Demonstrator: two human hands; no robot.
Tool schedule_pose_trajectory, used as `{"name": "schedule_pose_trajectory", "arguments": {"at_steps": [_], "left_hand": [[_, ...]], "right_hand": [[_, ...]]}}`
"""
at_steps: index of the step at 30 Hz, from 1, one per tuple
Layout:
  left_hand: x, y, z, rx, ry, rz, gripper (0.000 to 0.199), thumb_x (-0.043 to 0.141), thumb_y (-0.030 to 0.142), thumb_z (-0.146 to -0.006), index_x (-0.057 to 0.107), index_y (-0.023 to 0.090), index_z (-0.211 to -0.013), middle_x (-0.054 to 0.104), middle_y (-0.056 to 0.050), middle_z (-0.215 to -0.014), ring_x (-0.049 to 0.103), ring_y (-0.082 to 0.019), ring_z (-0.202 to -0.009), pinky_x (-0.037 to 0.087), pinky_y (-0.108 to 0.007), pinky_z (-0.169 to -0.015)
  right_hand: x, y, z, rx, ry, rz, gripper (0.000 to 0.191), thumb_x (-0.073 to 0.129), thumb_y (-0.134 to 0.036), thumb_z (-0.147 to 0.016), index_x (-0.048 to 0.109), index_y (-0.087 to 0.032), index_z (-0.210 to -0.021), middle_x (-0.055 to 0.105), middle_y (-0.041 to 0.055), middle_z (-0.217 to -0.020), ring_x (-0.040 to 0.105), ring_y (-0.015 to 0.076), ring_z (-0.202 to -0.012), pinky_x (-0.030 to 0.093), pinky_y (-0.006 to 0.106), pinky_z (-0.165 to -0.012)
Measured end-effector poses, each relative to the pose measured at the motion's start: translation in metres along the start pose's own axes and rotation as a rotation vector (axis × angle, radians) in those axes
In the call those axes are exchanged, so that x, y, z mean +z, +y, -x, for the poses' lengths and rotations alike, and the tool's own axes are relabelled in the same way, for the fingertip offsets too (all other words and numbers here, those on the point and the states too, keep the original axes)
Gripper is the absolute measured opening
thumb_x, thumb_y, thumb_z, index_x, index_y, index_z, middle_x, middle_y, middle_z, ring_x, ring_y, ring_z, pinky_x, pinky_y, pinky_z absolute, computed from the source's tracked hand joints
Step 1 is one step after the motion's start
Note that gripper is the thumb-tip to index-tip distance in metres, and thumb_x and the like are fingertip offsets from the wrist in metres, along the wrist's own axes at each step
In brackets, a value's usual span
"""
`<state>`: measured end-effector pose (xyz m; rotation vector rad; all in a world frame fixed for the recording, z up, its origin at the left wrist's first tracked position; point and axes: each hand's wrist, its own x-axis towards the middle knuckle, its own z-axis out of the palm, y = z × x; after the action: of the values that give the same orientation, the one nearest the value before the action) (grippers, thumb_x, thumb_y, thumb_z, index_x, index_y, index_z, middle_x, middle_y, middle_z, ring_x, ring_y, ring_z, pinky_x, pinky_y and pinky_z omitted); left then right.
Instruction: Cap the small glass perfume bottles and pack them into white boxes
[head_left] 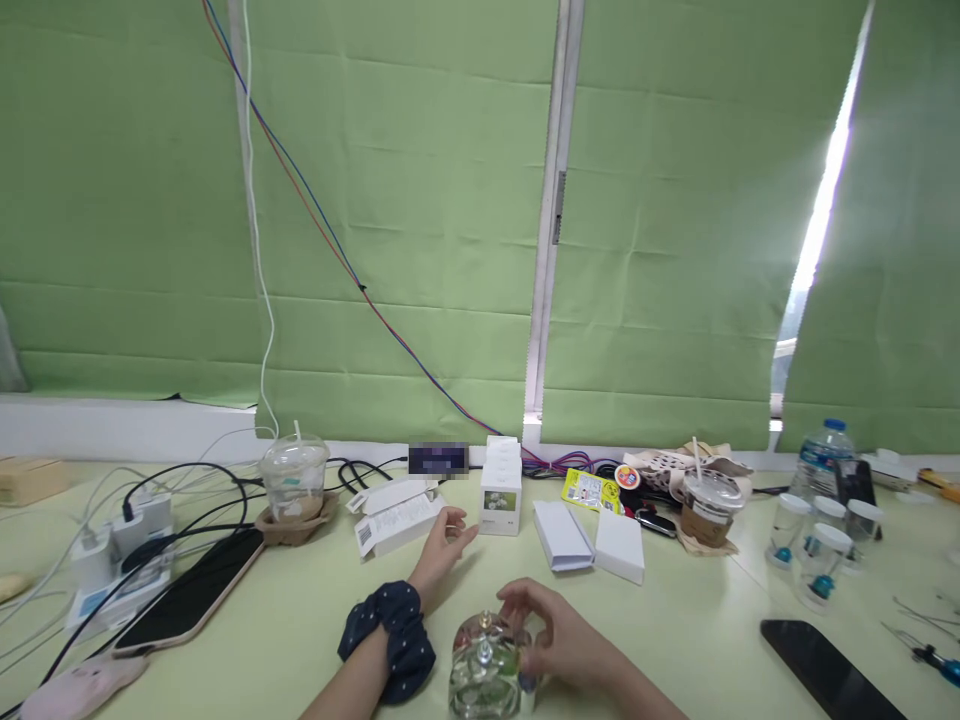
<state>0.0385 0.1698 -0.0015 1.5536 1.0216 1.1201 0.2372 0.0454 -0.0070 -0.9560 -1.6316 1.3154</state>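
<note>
My left hand (445, 548), with a dark dotted scrunchie (391, 640) on its wrist, reaches over the table. Its fingers are apart and slightly bent, with nothing in them, just left of a white box (499, 510) that has a small picture on its front. Close to me, at the bottom edge of the view, stands a clear glass container (484, 670) with small round knobs on top. My right hand (551, 630) is closed around its right side, thumb in front and fingers behind. The container's lower part is cut off by the frame.
Flattened white cartons (397, 518) lie left of the box; two white box parts (562, 537) lie right. Drink cups (709, 510) stand on both sides. Small lidded jars (823, 565) and a phone (825, 670) are at right. Cables and another phone (191, 590) occupy the left.
</note>
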Motion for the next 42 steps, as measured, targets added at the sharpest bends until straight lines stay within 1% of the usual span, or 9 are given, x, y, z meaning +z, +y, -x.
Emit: {"name": "schedule_pose_trajectory", "arguments": {"at_steps": [3, 6, 9, 12, 17, 25, 32, 38, 42], "left_hand": [[0.009, -0.014, -0.015, 0.027, 0.131, -0.032, 0.058, 0.067, 0.053, -0.067, 0.049, 0.018, -0.110, 0.051, -0.013, -0.115, 0.052, -0.028, -0.107, 0.044, -0.040, -0.088], [0.018, -0.024, -0.029, 0.062, 0.163, -0.058, 0.063, 0.066, 0.051, -0.067, 0.050, 0.015, -0.117, 0.044, -0.018, -0.130, 0.044, -0.034, -0.121, 0.037, -0.044, -0.098], [0.024, -0.031, -0.037, 0.105, 0.151, -0.086, 0.058, 0.066, 0.045, -0.067, 0.053, 0.017, -0.116, 0.044, -0.016, -0.130, 0.039, -0.033, -0.128, 0.036, -0.042, -0.101], [0.026, -0.036, -0.039, 0.144, 0.134, -0.115, 0.053, 0.066, 0.040, -0.067, 0.055, 0.017, -0.114, 0.048, -0.015, -0.127, 0.041, -0.030, -0.128, 0.035, -0.041, -0.103], [0.026, -0.041, -0.038, 0.182, 0.126, -0.153, 0.050, 0.061, 0.035, -0.073, 0.052, 0.016, -0.118, 0.053, -0.016, -0.129, 0.045, -0.029, -0.125, 0.034, -0.042, -0.104], [0.028, -0.035, -0.033, 0.207, 0.175, -0.175, 0.043, 0.062, 0.034, -0.072, 0.059, 0.015, -0.110, 0.063, -0.016, -0.121, 0.054, -0.030, -0.118, 0.041, -0.042, -0.096], [0.029, -0.020, -0.026, 0.215, 0.189, -0.191, 0.051, 0.074, 0.031, -0.058, 0.059, 0.017, -0.105, 0.066, -0.007, -0.090, 0.061, -0.030, -0.094, 0.045, -0.048, -0.087], [0.035, -0.004, -0.011, 0.225, -0.026, -0.114, 0.030, 0.070, 0.021, -0.061, 0.056, 0.019, -0.087, 0.064, -0.007, -0.102, 0.059, -0.027, -0.099, 0.046, -0.038, -0.085], [0.041, 0.005, 0.006, 0.192, -0.247, -0.041, 0.040, 0.069, 0.009, -0.056, 0.054, 0.021, -0.091, 0.054, -0.007, -0.129, 0.062, -0.022, -0.096, 0.048, -0.029, -0.079]], "right_hand": [[-0.009, 0.009, -0.009, 0.023, 0.157, -0.081, 0.061, 0.068, -0.059, -0.066, 0.056, -0.023, -0.113, 0.055, 0.0117, -0.116, 0.058, 0.0234, -0.093, 0.047, 0.021, -0.042], [-0.020, 0.022, -0.017, 0.066, 0.353, -0.147, 0.065, 0.062, -0.068, -0.066, 0.060, -0.020, -0.110, 0.055, 0.0146, -0.117, 0.056, 0.0280, -0.098, 0.049, 0.023, -0.038], [-0.031, 0.034, -0.023, 0.056, 0.532, -0.155, 0.064, 0.069, -0.064, -0.061, 0.064, -0.018, -0.104, 0.058, 0.0145, -0.110, 0.053, 0.0311, -0.106, 0.055, 0.028, -0.049], [-0.039, 0.040, -0.026, 0.021, 0.613, -0.150, 0.056, 0.074, -0.059, -0.058, 0.068, -0.018, -0.096, 0.053, 0.0142, -0.125, 0.048, 0.0333, -0.117, 0.056, 0.032, -0.065], [-0.041, 0.038, -0.026, 0.023, 0.607, -0.095, 0.048, 0.074, -0.053, -0.059, 0.070, -0.016, -0.089, 0.048, 0.0179, -0.137, 0.048, 0.0350, -0.121, 0.054, 0.035, -0.074], [-0.041, 0.041, -0.025, 0.019, 0.603, -0.029, 0.041, 0.074, -0.048, -0.059, 0.070, -0.016, -0.084, 0.062, 0.0159, -0.119, 0.058, 0.0320, -0.107, 0.051, 0.039, -0.079], [-0.039, 0.033, -0.024, 0.020, 0.605, -0.046, 0.045, 0.075, -0.054, -0.056, 0.070, -0.016, -0.081, 0.069, 0.0118, -0.097, 0.061, 0.0292, -0.094, 0.051, 0.039, -0.076], [-0.032, 0.015, -0.020, 0.022, 0.576, -0.238, 0.069, 0.067, -0.065, -0.064, 0.055, -0.020, -0.115, 0.066, 0.0098, -0.103, 0.067, 0.0227, -0.085, 0.052, 0.037, -0.076], [-0.023, 0.008, -0.019, 0.061, 0.493, -0.485, 0.087, 0.067, -0.063, -0.067, 0.028, -0.025, -0.135, 0.068, 0.0073, -0.098, 0.069, 0.0196, -0.068, 0.053, 0.036, -0.068]]}}
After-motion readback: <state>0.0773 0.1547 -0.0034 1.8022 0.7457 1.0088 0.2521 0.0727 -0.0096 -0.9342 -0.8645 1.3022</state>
